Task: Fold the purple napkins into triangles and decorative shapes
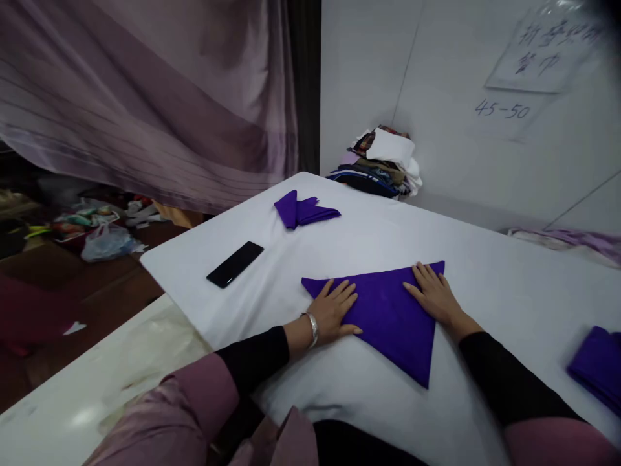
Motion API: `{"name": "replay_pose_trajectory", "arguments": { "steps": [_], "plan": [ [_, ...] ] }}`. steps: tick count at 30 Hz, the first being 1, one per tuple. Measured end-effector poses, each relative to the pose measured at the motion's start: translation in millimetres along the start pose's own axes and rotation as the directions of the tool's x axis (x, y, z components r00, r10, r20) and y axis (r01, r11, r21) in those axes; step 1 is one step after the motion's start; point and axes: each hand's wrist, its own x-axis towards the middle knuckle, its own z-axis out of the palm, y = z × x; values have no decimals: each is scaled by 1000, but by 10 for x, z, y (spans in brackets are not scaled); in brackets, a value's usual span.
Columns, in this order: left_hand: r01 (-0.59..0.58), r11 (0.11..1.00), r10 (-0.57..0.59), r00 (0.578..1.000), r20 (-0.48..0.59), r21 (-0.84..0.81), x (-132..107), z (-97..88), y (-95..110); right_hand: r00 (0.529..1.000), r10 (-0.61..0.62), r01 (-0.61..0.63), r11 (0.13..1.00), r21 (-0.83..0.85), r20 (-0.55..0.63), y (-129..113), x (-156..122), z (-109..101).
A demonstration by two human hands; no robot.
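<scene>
A purple cloth napkin [388, 314] lies folded into a triangle on the white tablecloth [485, 272]. My left hand [334, 310] rests flat on the triangle's left corner, fingers stretched out, a silver bracelet at the wrist. My right hand [433, 292] lies flat on its upper right corner, fingers spread. Neither hand grips anything.
A folded purple napkin [303, 209] sits at the table's far side, with a black phone [235, 263] to its left. A stack of purple napkins [599, 367] is at the right edge. A heap of folded clothes [381, 163] leans on the wall. A curtain hangs at left.
</scene>
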Motion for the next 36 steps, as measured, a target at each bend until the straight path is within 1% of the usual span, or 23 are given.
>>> {"name": "replay_pose_trajectory", "arguments": {
  "steps": [3, 5, 7, 8, 9, 11, 12, 13, 14, 15, 16, 17, 20, 22, 27, 30, 33, 36],
  "plan": [
    [77, 997, -77, 997, -11, -8, -111, -12, -126, 1000, 1, -1, 1000, 2, 0, 3, -2, 3],
    [141, 990, -141, 990, -23, -5, -172, -41, -245, 1000, 2, -2, 1000, 0, 6, 3, -2, 3],
    [268, 964, -267, 963, -35, 4, -240, -91, -408, 1000, 1, -1, 1000, -1, 8, 1, -3, -1],
    [349, 937, -348, 936, -54, 7, -279, -122, -501, 1000, 1, -1, 1000, -1, 7, -1, -4, -4],
    [431, 902, -430, 899, -88, 1, -322, -153, -594, 1000, 0, 1, 1000, -2, 6, -3, -5, -8],
    [545, 837, -545, 816, -191, -57, -412, -210, -753, 1000, -1, 1, 1000, -3, 7, -7, -7, -15],
    [564, 816, -576, 779, -248, -124, -455, -233, -806, 1000, 0, 0, 1000, -5, 8, -9, -7, -17],
    [559, 803, -595, 747, -297, -205, -491, -250, -839, 1000, 1, -1, 1000, -7, 7, -10, -8, -19],
    [538, 794, -607, 722, -332, -283, -518, -263, -851, 1000, 2, -2, 1000, -9, 5, -10, -8, -20],
    [511, 787, -614, 706, -353, -347, -534, -271, -845, 1000, 3, -3, 1000, -10, 3, -11, -7, -20],
    [483, 781, -615, 702, -358, -395, -537, -275, -827, 1000, 3, -3, 1000, -10, 2, -11, -7, -19],
    [457, 779, -610, 709, -352, -429, -529, -276, -803, 1000, 4, -4, 1000, -9, 2, -10, -7, -18],
    [393, 788, -570, 756, -322, -474, -460, -265, -739, 1000, 5, -5, 1000, 2, 4, -9, -7, -16],
    [376, 790, -557, 769, -313, -484, -405, -248, -730, 1000, 7, -7, 1000, 8, 3, -9, -9, -20],
    [436, 784, -593, 737, -325, -441, -328, -189, -789, 1000, 15, -15, 1000, 7, 20, -14, -6, -35],
    [466, 794, -595, 726, -344, -390, -323, -175, -824, 1000, 13, -13, 1000, 8, 20, -7, 0, -29],
    [484, 808, -586, 719, -373, -335, -339, -207, -828, 1000, 6, -6, 1000, 9, 11, 9, 8, -10],
    [476, 825, -564, 717, -409, -304, -351, -286, -755, 1000, 3, -3, 1000, 10, 14, 15, 13, -4]
  ]
}}
